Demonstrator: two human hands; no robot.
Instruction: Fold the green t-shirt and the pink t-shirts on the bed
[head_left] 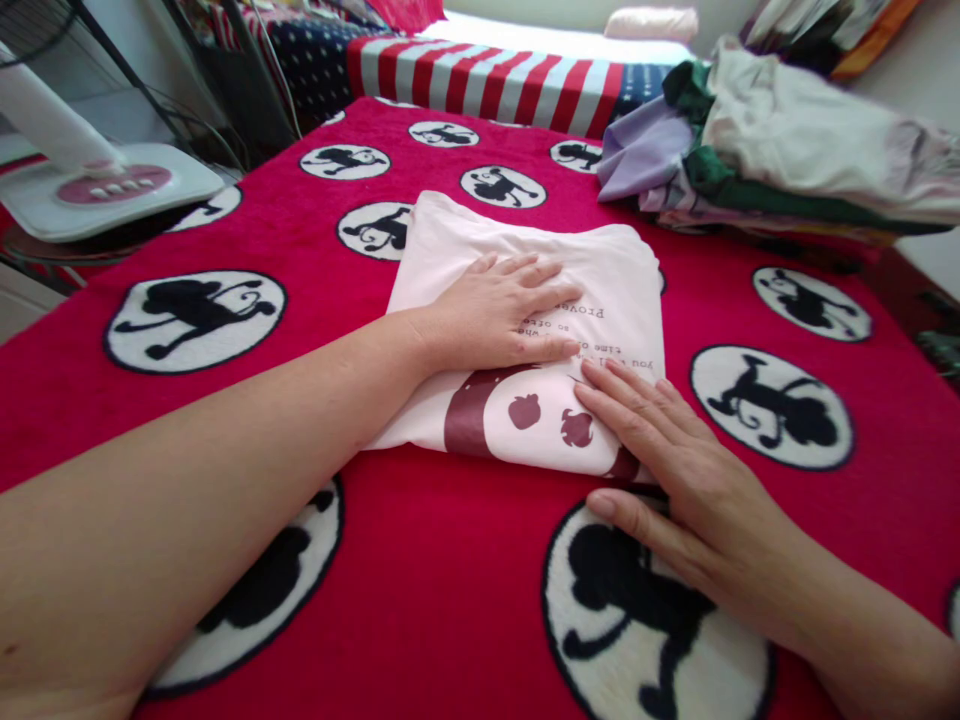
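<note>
Cloth (540,390), pale pink and folded with dark red pictures, lies on a fuzzy red blanket (450,570) with black monkeys. The left hand (495,315) lies flat on it, fingers spread. The right hand (694,475) touches its near corner, fingers straight, gripping nothing. A sideways push could wrinkle it.

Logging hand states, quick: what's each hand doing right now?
Left hand: open, flat on the folded pale pink fabric garment with dark print; holding nothing.
Right hand: open, partly over the garment's near right corner; holding nothing.
</note>
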